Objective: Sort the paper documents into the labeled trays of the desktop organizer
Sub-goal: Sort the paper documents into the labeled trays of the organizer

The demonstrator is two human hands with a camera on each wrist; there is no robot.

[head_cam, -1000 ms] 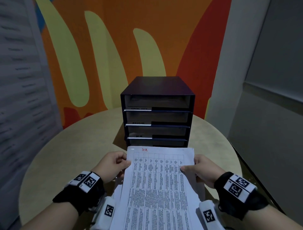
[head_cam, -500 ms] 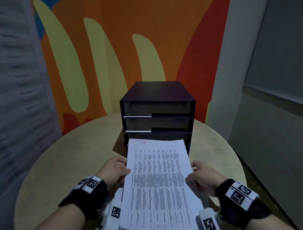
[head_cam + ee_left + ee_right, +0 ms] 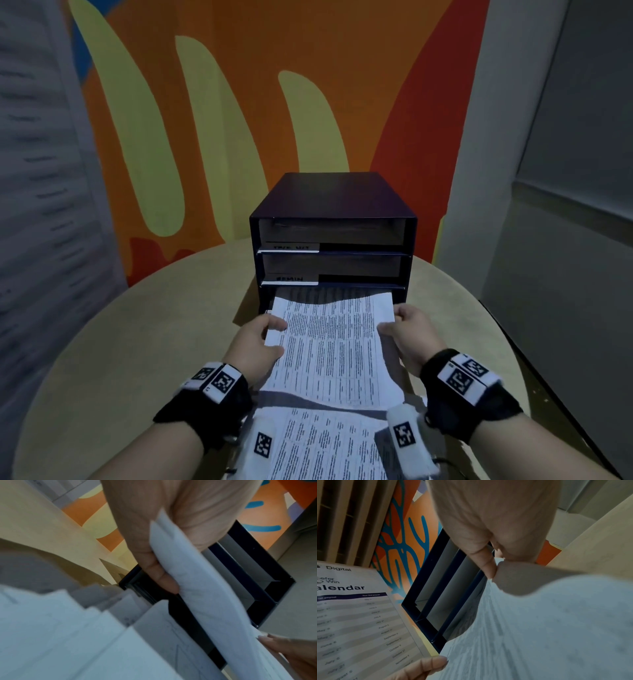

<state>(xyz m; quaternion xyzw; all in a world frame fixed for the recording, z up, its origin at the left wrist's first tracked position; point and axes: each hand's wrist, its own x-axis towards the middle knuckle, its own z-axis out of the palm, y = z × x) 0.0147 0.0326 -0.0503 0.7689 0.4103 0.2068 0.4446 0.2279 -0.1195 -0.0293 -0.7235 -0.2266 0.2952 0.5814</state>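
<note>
With left hand and right hand pinching the sheet — front edge in the organizer's third tray — next: push level, release.

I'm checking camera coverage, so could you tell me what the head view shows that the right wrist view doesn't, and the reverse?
Only the head view shows the round table, both wristbands, the organizer's tray labels and the sheet entering the third slot.

Only the right wrist view shows a printed calendar page and slatted blinds.

Both show the right hand pinching the sheet's edge, the left hand, and the orange wall.
</note>
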